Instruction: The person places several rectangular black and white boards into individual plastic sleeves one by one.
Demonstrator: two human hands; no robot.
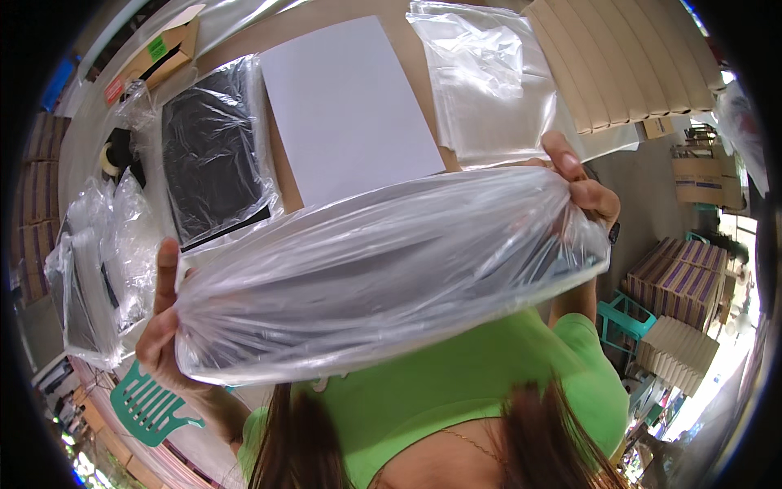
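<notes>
A transparent plastic bag (383,269) is stretched wide in front of my chest, above the near edge of the table. My left hand (163,334) grips its left end, with the plastic gathered in folds there and one finger pointing up. At the right end my right hand (585,189) is closed on the bunched plastic. Something flat and greyish shows dimly through the film, but I cannot make out what it is. Just beyond the bag lies a large white sheet (346,106). A dark flat panel in plastic wrap (213,151) rests to its left.
A stack of transparent plastic bags (489,90) lies at the far right of the table, beside a row of beige padded pieces (623,61). Crumpled plastic (98,253) and an opened cardboard box (167,45) are at left. A green chair (148,403), a green stool (626,319) and cartons (678,273) stand around.
</notes>
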